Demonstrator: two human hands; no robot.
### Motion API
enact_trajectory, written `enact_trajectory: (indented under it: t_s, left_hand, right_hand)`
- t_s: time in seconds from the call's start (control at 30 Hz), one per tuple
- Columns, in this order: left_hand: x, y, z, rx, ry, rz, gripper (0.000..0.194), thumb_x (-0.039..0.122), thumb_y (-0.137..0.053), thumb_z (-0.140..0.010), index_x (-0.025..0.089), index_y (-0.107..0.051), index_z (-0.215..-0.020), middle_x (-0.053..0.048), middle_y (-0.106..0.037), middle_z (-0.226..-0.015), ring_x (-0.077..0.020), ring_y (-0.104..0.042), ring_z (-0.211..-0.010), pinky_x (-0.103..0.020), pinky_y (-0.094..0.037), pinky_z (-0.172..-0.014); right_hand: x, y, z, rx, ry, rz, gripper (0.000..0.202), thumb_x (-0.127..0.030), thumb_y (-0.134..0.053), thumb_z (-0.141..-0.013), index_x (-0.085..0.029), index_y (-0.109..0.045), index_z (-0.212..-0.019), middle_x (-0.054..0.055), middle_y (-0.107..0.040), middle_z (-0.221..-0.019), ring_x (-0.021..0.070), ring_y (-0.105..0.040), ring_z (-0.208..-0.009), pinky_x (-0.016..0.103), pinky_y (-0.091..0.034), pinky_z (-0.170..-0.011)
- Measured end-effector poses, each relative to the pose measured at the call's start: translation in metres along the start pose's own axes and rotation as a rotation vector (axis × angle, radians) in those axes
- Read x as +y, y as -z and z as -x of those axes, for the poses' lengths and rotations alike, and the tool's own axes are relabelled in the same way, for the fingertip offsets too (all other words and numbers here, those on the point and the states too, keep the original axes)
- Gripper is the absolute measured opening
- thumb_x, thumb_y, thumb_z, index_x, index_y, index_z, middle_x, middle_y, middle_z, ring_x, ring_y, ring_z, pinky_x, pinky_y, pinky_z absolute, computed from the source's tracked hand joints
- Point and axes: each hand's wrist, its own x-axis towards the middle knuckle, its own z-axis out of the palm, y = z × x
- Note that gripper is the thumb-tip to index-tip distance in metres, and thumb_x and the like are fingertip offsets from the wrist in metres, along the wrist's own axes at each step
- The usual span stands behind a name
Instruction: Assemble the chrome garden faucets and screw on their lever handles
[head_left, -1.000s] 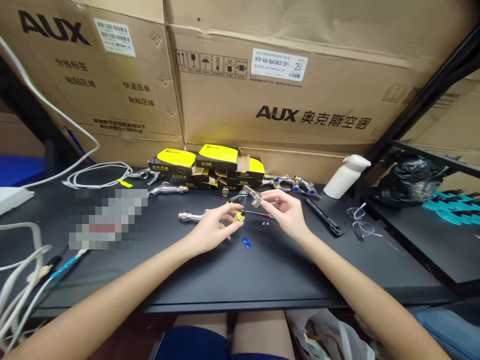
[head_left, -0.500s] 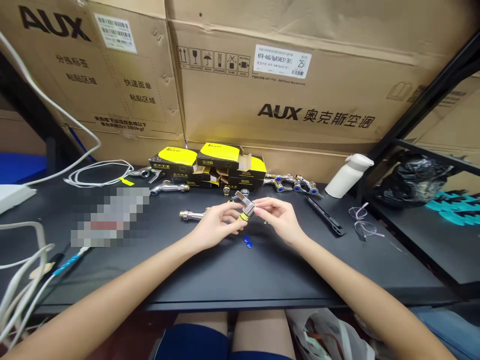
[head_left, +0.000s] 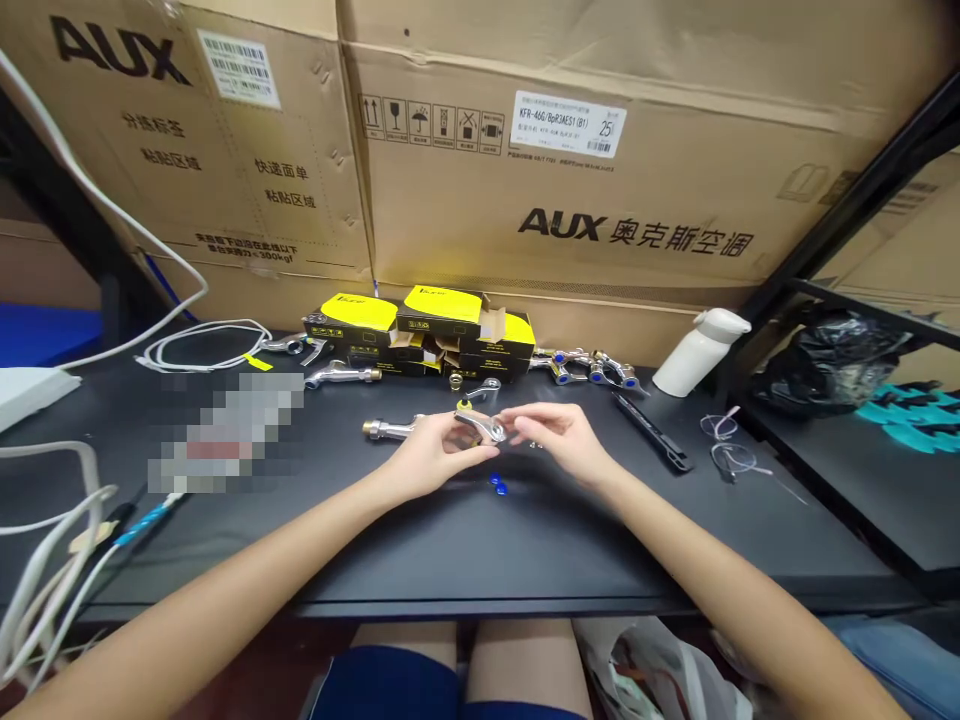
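Observation:
My left hand (head_left: 431,455) holds a chrome lever handle (head_left: 484,428) between thumb and fingers over the middle of the table. Close by on the right, my right hand (head_left: 559,437) has its thumb and fingertips pinched near the handle's round end; what they hold, if anything, is too small to make out. Two blue caps (head_left: 498,485) lie on the table just below the hands. Behind them are another chrome handle (head_left: 489,388) and a small brass-coloured ring (head_left: 455,382). A chrome fitting with a threaded end (head_left: 379,430) lies left of my left hand.
Black-and-yellow boxes (head_left: 439,310) are stacked at the back. Chrome parts with blue caps (head_left: 596,370) lie right of them, near a white bottle (head_left: 697,352). A black tool (head_left: 651,432) and glasses (head_left: 731,455) are farther right. White cables (head_left: 202,345) lie left.
The chrome piece in my left hand has turned, its round end now facing up toward the camera. My right fingers have shifted slightly right, off the piece's side.

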Motion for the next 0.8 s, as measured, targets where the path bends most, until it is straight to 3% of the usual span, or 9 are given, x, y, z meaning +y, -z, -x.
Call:
enact_trajectory:
  t_s: [0.1, 0.23, 0.37, 0.5, 0.7, 0.8]
  left_hand:
    - [0.000, 0.000, -0.001, -0.019, 0.010, 0.029, 0.034, 0.035, -0.069, -0.074, 0.016, -0.063, -0.102, -0.006, -0.070, -0.098, -0.0199, -0.067, -0.089, -0.034, -0.055, -0.084]
    - [0.003, 0.002, -0.001, -0.036, -0.027, -0.024, 0.026, 0.028, -0.069, -0.073, 0.016, -0.065, -0.095, -0.005, -0.070, -0.098, -0.0197, -0.066, -0.092, -0.035, -0.051, -0.091]
    - [0.003, 0.005, -0.001, -0.052, -0.045, -0.050, 0.022, 0.024, -0.067, -0.074, 0.017, -0.064, -0.094, -0.004, -0.069, -0.093, -0.0185, -0.066, -0.091, -0.033, -0.051, -0.090]
    - [0.002, 0.009, -0.001, -0.021, -0.060, -0.151, 0.019, 0.022, -0.066, -0.074, 0.018, -0.064, -0.093, -0.003, -0.068, -0.094, -0.0184, -0.065, -0.093, -0.032, -0.049, -0.091]
    - [0.006, 0.005, 0.001, 0.029, -0.102, -0.253, 0.023, 0.024, -0.065, -0.075, 0.019, -0.066, -0.097, -0.002, -0.069, -0.097, -0.0189, -0.064, -0.092, -0.032, -0.048, -0.088]
    - [0.007, 0.002, 0.001, 0.011, -0.110, -0.201, 0.019, 0.024, -0.063, -0.079, 0.018, -0.067, -0.096, -0.003, -0.069, -0.097, -0.0171, -0.064, -0.088, -0.029, -0.050, -0.083]
  right_hand:
    - [-0.002, 0.024, -0.006, 0.019, -0.012, 0.189, 0.025, -0.041, -0.062, -0.082, -0.021, -0.071, -0.094, 0.006, -0.071, -0.091, 0.0184, -0.067, -0.078, 0.034, -0.054, -0.071]
    - [-0.003, 0.051, -0.006, -0.254, 0.084, 0.713, 0.015, -0.032, -0.072, -0.073, -0.019, -0.073, -0.080, 0.004, -0.065, -0.076, 0.0177, -0.061, -0.070, 0.031, -0.048, -0.067]
    - [0.001, 0.052, -0.005, -0.339, 0.105, 0.866, 0.010, -0.026, -0.064, -0.080, -0.020, -0.072, -0.081, 0.005, -0.063, -0.078, 0.0180, -0.059, -0.072, 0.030, -0.047, -0.067]
    - [0.003, 0.040, -0.004, -0.335, 0.144, 0.840, 0.015, -0.023, -0.058, -0.085, -0.019, -0.071, -0.078, 0.006, -0.064, -0.079, 0.0179, -0.059, -0.073, 0.031, -0.047, -0.070]
    - [-0.001, 0.017, 0.001, -0.136, 0.108, 0.409, 0.017, -0.029, -0.057, -0.087, -0.019, -0.069, -0.093, 0.005, -0.069, -0.089, 0.0183, -0.064, -0.082, 0.032, -0.051, -0.076]
    - [-0.004, 0.005, 0.005, -0.062, 0.159, 0.331, 0.017, -0.029, -0.057, -0.088, -0.019, -0.070, -0.093, 0.005, -0.067, -0.087, 0.0177, -0.063, -0.080, 0.031, -0.052, -0.073]
